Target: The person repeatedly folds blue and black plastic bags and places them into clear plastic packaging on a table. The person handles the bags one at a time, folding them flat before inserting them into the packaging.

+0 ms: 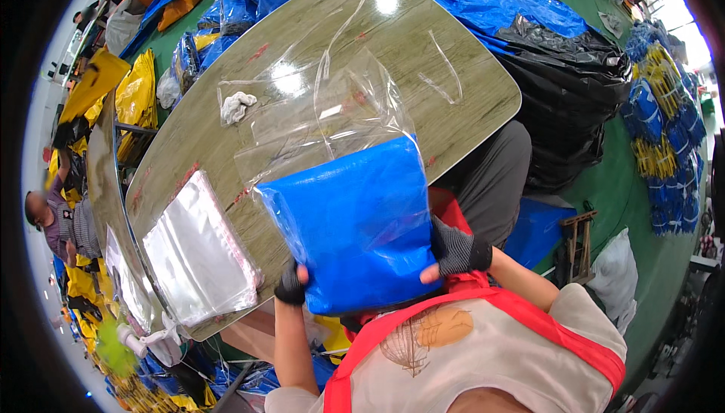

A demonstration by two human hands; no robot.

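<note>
A folded blue plastic sheet (355, 224) sits inside a clear plastic bag (332, 111), whose loose upper end spreads over the table. My left hand (291, 285), in a dark half-finger glove, grips the lower left edge of this bundle with the thumb on top. At the lower right edge, my right hand (455, 253) holds it the same way, in a grey and black glove. Most fingers of both hands are hidden under the bundle. To the left of it lies a stack of flat clear bags (202, 251) on the table.
The wood-patterned table (189, 126) carries a crumpled white wad (238, 107) and thin clear strips. Beyond its right edge stands a big black plastic bundle (566, 103). Blue and yellow bundles (664, 126) are piled at far right. Another person (64, 213) works at the left.
</note>
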